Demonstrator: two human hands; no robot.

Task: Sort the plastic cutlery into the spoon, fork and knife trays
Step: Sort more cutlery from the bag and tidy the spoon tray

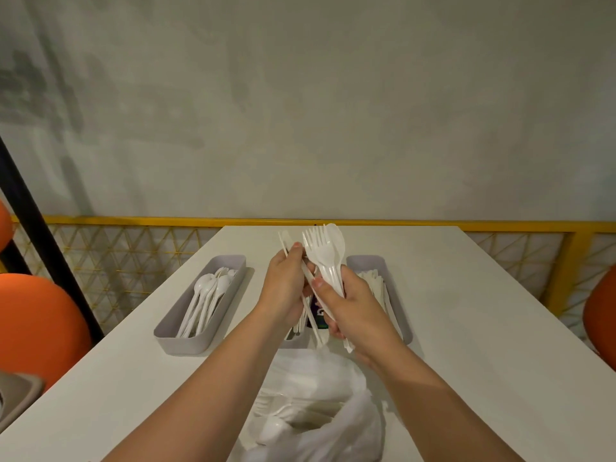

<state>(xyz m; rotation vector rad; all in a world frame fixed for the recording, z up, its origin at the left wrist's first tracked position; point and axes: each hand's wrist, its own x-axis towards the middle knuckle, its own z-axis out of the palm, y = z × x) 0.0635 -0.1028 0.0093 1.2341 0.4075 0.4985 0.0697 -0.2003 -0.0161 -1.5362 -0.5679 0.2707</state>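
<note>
My right hand (350, 305) grips a bunch of white plastic cutlery (325, 251), forks and a spoon fanned upward. My left hand (286, 285) pinches a white knife (286, 243) beside that bunch, its handle running down between my hands. On the left stands a grey tray (166, 331) with several spoons (208, 288). A middle grey tray (295, 343) is mostly hidden behind my hands. The right grey tray (366, 261) holds several white pieces (376, 281); I cannot tell their kind. A clear plastic bag (320, 415) with more cutlery lies near me.
The white table (483, 345) ends at a yellow mesh railing (140, 241) along the far side. Orange chairs stand at the left (36, 321) and right (600, 315). A black post (36, 235) slants at the left. A grey object (16, 395) sits at the table's left corner.
</note>
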